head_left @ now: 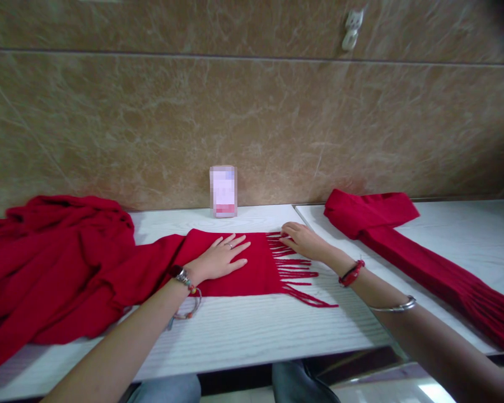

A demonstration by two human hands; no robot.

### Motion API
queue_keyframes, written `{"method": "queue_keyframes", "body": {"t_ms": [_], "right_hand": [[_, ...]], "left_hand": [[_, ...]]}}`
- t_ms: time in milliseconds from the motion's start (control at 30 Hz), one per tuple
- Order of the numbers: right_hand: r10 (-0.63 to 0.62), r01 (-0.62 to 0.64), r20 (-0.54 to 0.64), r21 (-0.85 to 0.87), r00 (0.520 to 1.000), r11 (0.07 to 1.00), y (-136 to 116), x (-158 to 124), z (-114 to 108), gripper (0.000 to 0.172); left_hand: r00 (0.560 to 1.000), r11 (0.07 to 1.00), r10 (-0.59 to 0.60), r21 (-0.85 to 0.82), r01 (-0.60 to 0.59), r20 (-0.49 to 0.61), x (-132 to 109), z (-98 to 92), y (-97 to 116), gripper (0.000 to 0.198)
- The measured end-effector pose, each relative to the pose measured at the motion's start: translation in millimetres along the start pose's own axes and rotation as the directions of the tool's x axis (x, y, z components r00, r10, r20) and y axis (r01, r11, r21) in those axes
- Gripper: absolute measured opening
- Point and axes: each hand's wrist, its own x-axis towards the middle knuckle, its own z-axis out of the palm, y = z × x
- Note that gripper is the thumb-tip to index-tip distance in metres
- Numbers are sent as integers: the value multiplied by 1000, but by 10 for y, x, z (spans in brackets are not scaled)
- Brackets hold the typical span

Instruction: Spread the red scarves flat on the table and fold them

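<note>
A red fringed scarf (258, 268) lies across the white table, its end flattened out in the middle. My left hand (220, 258) rests flat on this end, fingers spread, pressing on the cloth. At the upper corner of the fringe (296, 274), my right hand (304, 242) has its fingers curled round some of the strands. The lower strands fan out loosely to the right. Toward the left, the scarf runs into a large rumpled heap of red cloth (67, 263); how the two join is partly hidden in the folds.
To the right, another red scarf (420, 260) lies folded narrow, its fringe toward the near edge. A phone (224, 191), blurred out, leans against the brown marbled wall (172, 129). A small white figure (353, 29) is fixed higher up. The white table (277, 336) has a seam right of centre.
</note>
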Motion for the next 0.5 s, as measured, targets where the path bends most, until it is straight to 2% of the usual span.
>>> {"method": "queue_keyframes", "body": {"t_ms": [100, 200, 333, 433, 500], "right_hand": [[-30, 29, -28, -30, 999, 999, -15, 9, -3, 33], [-80, 80, 13, -27, 997, 996, -59, 51, 45, 36], [9, -7, 41, -43, 999, 999, -8, 45, 42, 31], [90, -93, -32, -109, 995, 990, 59, -7, -37, 26], [94, -103, -88, -107, 992, 989, 31, -28, -87, 26]], "left_hand": [[1000, 1000, -3, -1, 3, 2, 3, 2, 2, 52], [1000, 1000, -9, -2, 9, 7, 9, 4, 3, 52], [1000, 1000, -15, -3, 15, 12, 7, -7, 8, 52], [1000, 1000, -15, 1, 15, 19, 3, -16, 13, 52], [1000, 1000, -12, 6, 12, 18, 4, -16, 12, 52]]}}
